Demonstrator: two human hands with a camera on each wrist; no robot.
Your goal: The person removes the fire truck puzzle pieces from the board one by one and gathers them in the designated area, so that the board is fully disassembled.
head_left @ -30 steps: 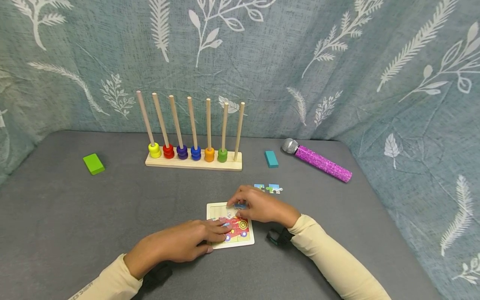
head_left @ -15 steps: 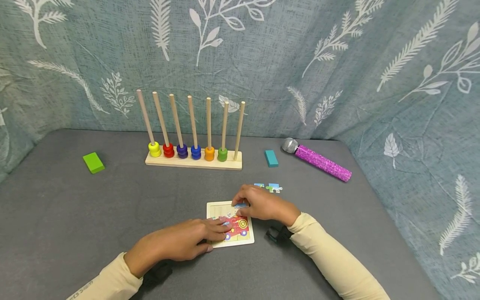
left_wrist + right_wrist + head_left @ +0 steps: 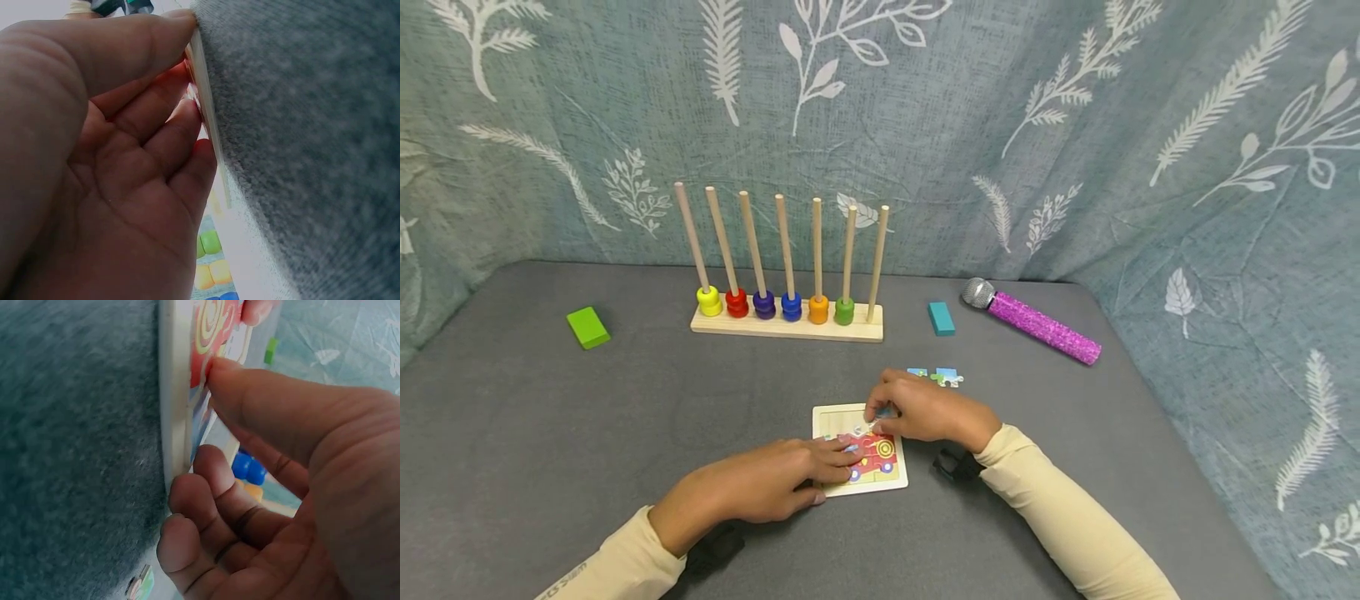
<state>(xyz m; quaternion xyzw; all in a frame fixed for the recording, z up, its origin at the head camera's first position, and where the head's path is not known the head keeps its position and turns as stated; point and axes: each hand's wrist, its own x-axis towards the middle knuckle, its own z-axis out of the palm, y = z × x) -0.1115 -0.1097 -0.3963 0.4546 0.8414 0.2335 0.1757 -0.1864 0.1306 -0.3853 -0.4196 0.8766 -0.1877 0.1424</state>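
Observation:
A wooden jigsaw tray (image 3: 868, 489) with a red vehicle picture lies in front of the person, its upper left part showing bare wood. The left hand (image 3: 767, 479) rests on the tray's left side with extended fingers over the picture; its thumb (image 3: 169, 28) is at the tray's edge in the left wrist view. At the upper right corner, the right hand (image 3: 925, 408) pinches a blue puzzle piece (image 3: 886, 412) with curled fingers, low against the tray. In the right wrist view the thumb (image 3: 234, 381) touches the picture beside the blue piece (image 3: 199, 422), fingertips near the frame.
Two loose puzzle pieces (image 3: 948, 377) lie just beyond the right hand. Farther back are a peg stand (image 3: 786, 329) with coloured beads, a teal block (image 3: 942, 318) and a purple glitter microphone (image 3: 1045, 327). A green block (image 3: 588, 327) lies at left, and a patterned curtain (image 3: 925, 125) hangs behind.
The right hand has shifted slightly right with the blue piece, settling it toward the tray's upper right corner. The left hand has stayed in place.

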